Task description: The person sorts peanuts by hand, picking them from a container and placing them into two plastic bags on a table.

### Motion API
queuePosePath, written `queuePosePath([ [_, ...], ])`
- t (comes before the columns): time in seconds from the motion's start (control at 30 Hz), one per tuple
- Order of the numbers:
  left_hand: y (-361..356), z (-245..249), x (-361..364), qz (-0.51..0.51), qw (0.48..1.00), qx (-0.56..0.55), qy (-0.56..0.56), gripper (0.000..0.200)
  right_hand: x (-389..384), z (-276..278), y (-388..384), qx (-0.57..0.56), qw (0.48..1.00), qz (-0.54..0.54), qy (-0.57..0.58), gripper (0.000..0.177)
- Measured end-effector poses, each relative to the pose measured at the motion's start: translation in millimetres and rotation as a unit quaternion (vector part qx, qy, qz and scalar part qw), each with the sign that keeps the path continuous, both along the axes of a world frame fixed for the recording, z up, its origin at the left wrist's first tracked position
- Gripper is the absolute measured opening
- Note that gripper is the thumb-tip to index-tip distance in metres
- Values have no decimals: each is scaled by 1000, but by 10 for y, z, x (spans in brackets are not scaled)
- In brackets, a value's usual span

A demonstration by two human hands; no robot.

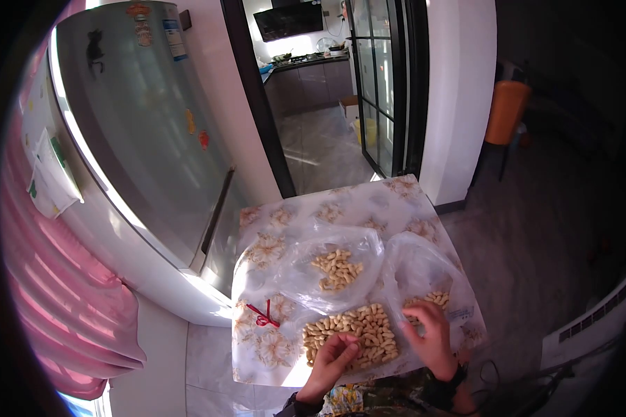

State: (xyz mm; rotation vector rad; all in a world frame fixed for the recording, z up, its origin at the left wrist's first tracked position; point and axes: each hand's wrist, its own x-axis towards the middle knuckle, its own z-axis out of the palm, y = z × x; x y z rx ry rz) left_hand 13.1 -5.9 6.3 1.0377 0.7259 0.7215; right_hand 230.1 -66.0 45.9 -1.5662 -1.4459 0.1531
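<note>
Unshelled peanuts (375, 325) fill a rectangular spread at the near edge of the table, and whatever holds them is hidden beneath. Over their front part, my left hand (335, 360) is closed, thumb against fingers; what it pinches, if anything, is too small to make out. My right hand (432, 335) is at the near side of a clear plastic bag (414, 260), its fingers bent and the thumb apart. Some peanuts (438, 299) lie in that bag, just beyond the fingers. Another clear plastic bag (295, 267), spread open behind the pile, carries more peanuts (339, 270).
Red scissors (264, 316) lie on the left of the flower-patterned tablecloth (275, 347). A fridge (142, 125) stands close on the left, near a pink curtain (83, 306). Beyond the table, a glass door (375, 83) opens to a kitchen. An orange chair (506, 111) is at the right.
</note>
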Motion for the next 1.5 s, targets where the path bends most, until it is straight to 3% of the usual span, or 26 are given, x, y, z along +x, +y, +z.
queuePosePath([
  [0.03,-3,0,1,0,1000,14,3,18,-84,37,-17,-2,1000,-3,1,28],
  [0.1,-7,-20,1,17,1000,26,2,20,-224,97,-29,-77,987,128,-50,35],
  [0.2,-49,17,5,60,997,46,-10,25,-284,34,-33,-147,964,200,-96,45],
  [0.23,-59,32,7,82,995,50,-21,28,-273,-3,-32,-156,954,207,-149,55],
  [0.37,-5,14,-73,75,990,116,10,37,-328,43,16,-216,940,203,-171,62],
  [0.43,27,33,-121,73,960,238,129,44,-355,-12,74,-268,923,200,-192,67],
  [0.53,21,89,-168,60,939,278,193,50,-408,-33,158,-307,905,208,-207,70],
  [0.73,30,-134,-185,36,980,153,120,53,-536,-242,266,-292,913,193,-208,74],
  [0.97,80,-124,-97,10,935,268,233,52,-591,-437,257,-223,946,187,-145,67],
  [1.07,102,-259,-48,44,964,217,147,46,-590,-515,246,-188,965,175,-56,62],
  [1.13,100,-255,-63,26,992,80,91,45,-632,-651,269,-89,974,209,-22,50],
  [1.2,37,-92,-8,17,996,54,76,46,-629,-705,256,-68,974,213,22,44],
  [1.4,79,-183,49,18,990,117,77,36,-618,-695,232,-40,978,195,62,44],
  [1.47,70,-167,73,13,985,146,89,34,-608,-700,231,-25,968,230,98,51],
  [1.5,74,-181,70,14,987,134,82,33,-603,-669,220,-45,969,225,93,43],
])
